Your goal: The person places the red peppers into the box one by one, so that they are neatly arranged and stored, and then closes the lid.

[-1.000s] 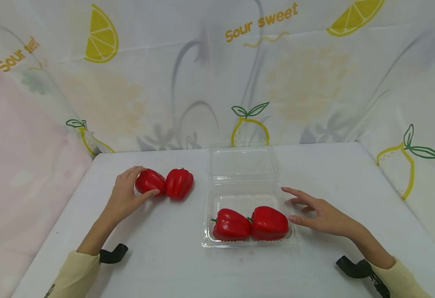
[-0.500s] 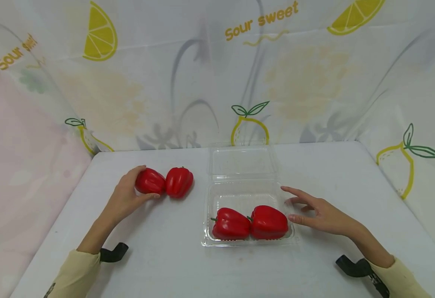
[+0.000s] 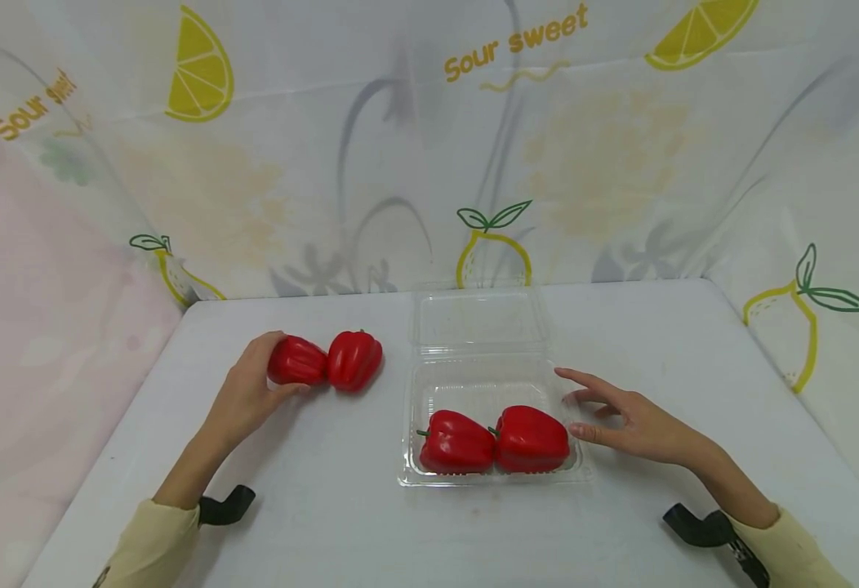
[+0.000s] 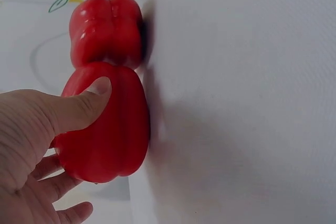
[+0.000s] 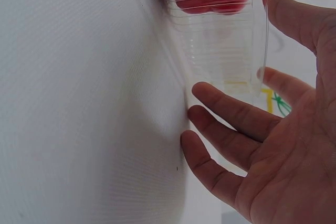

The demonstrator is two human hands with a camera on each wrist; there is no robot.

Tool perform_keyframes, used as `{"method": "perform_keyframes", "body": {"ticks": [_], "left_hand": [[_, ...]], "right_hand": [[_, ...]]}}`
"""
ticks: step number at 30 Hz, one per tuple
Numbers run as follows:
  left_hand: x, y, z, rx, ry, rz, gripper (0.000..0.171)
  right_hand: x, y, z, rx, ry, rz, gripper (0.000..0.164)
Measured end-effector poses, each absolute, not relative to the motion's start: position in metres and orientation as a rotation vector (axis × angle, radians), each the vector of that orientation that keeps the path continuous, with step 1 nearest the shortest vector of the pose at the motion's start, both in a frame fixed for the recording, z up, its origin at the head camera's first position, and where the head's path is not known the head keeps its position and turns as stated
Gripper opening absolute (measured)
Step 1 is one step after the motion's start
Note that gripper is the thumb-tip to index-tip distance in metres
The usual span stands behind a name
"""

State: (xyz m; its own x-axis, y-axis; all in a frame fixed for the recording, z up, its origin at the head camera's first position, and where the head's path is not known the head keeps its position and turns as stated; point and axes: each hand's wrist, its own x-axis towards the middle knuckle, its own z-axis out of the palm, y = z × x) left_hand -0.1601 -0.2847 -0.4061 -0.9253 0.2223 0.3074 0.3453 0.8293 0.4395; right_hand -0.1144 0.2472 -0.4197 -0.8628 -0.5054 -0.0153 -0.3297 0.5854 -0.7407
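Observation:
My left hand [image 3: 246, 392] grips a red bell pepper [image 4: 107, 129] at the back left of the table. Its thumb lies across the pepper's near side, and the other fingers go round the far side, partly hidden. A second red bell pepper [image 3: 354, 361] sits right against the held one. Two more red bell peppers, a left one [image 3: 456, 443] and a right one [image 3: 532, 439], lie side by side in the front half of a clear plastic clamshell box [image 3: 429, 396]. Beside the box's right rim, my right hand [image 3: 638, 425] has loosely spread fingers, with thumb and index fingertips right at the edge.
The clear lid [image 3: 481, 321] is folded back flat behind the box. A white table [image 3: 312, 523] bears everything, with a lemon-printed cloth [image 3: 371, 163] rising along its back and sides. Black wrist mounts [image 3: 227, 506] stick out from both sleeves.
My left thumb has drawn in against the pepper, and that pepper has turned slightly in place. The right hand and the box have stayed where they were.

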Motion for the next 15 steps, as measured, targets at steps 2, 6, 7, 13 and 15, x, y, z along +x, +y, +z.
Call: {"method": "perform_keyframes", "body": {"ticks": [2, 6, 7, 13, 15], "left_hand": [[-0.159, -0.284, -0.407, -0.447, -2.750, -0.718, 0.079], [-0.156, -0.284, -0.406, -0.445, -2.727, -0.712, 0.078], [-0.155, -0.285, -0.406, -0.443, -2.722, -0.711, 0.077], [-0.148, -0.289, -0.405, -0.397, -2.734, -0.702, 0.076], [-0.145, -0.290, -0.403, -0.377, -2.744, -0.697, 0.076]], "right_hand": [[-0.114, 0.247, -0.420, -0.696, 2.589, -1.144, 0.074], [-0.114, 0.247, -0.419, -0.696, 2.579, -1.149, 0.074], [-0.114, 0.247, -0.419, -0.685, 2.579, -1.149, 0.074], [-0.116, 0.248, -0.421, -0.678, 2.585, -1.139, 0.074], [-0.116, 0.248, -0.420, -0.677, 2.584, -1.137, 0.074]]}}
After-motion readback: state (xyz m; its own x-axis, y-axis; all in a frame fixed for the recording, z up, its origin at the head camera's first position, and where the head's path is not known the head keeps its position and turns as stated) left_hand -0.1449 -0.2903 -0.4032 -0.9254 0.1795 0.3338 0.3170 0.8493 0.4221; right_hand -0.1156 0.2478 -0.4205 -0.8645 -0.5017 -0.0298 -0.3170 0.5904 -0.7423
